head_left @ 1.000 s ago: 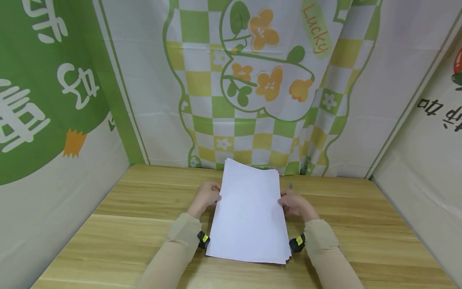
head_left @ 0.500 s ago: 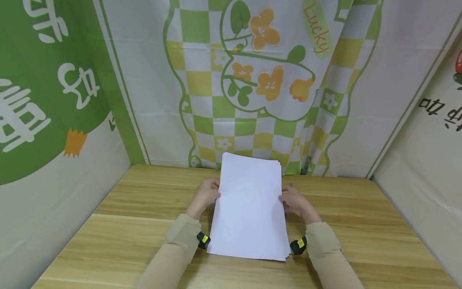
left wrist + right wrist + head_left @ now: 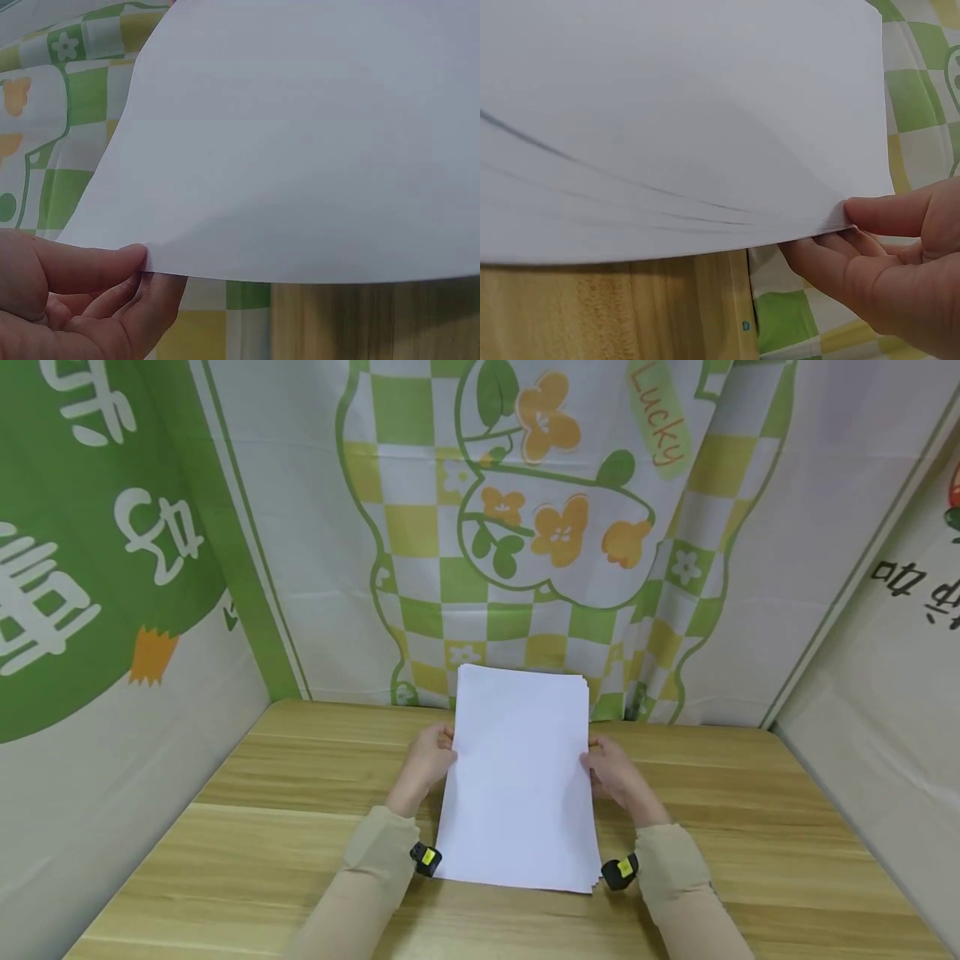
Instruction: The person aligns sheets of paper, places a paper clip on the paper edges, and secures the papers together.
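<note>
A stack of blank white paper sheets (image 3: pixel 521 785) is held up over the wooden table, its far end in front of the patterned curtain. My left hand (image 3: pixel 430 760) pinches the stack's left edge, thumb on top and fingers beneath, as the left wrist view shows (image 3: pixel 97 292). On the opposite edge my right hand (image 3: pixel 615 772) grips in the same way. In the right wrist view several sheet edges fan slightly apart along the paper (image 3: pixel 705 135) near that hand (image 3: pixel 900 255). Beneath the sheets, parts of the fingers are hidden.
The wooden table (image 3: pixel 247 843) extends around the stack. Behind it hangs a green and yellow checked curtain (image 3: pixel 547 568). Printed cloth walls stand on the left (image 3: pixel 97 610) and right (image 3: pixel 885 693). In the right wrist view a small blue mark (image 3: pixel 745 326) shows near the table edge.
Both hands have raised the paper stack slightly and moved it away toward the curtain. Its far edge, bent at first, is now straighter. The small dark item near the right hand is no longer visible.
</note>
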{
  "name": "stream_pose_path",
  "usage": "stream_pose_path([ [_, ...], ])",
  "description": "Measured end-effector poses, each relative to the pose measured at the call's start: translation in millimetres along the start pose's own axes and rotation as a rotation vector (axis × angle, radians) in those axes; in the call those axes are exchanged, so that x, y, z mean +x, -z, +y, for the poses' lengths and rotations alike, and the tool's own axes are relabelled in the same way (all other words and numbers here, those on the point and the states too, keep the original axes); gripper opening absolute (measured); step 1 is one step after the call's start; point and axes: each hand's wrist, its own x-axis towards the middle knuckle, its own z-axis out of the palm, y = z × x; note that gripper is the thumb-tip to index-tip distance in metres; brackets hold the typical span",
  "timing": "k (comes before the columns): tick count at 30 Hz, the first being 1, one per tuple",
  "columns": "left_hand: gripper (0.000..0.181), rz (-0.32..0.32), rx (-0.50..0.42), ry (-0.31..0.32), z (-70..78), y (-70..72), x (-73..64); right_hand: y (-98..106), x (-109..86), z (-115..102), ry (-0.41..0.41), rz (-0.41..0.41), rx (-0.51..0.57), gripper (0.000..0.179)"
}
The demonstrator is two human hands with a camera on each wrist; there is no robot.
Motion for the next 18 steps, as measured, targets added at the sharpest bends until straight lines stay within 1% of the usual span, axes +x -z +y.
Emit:
stream_pose_path([
  [4,0.028,0.019,-0.019,-0.01,3.7,0.4,-1.8,0,-2.8,-6,0.026,0.022,0.004,0.036],
  [10,0.027,0.054,-0.012,-0.035,7.0,2.0,-0.9,0,-9.1,-15,0.051,0.04,0.028,0.038],
  [13,0.026,0.057,-0.014,-0.04,9.4,3.6,-1.3,0,-11.1,-18,0.063,0.068,0.04,0.037],
  [18,0.026,0.05,-0.038,-0.041,17.1,6.9,-6.0,-2,-13.6,-23,0.083,0.123,0.027,0.034],
])
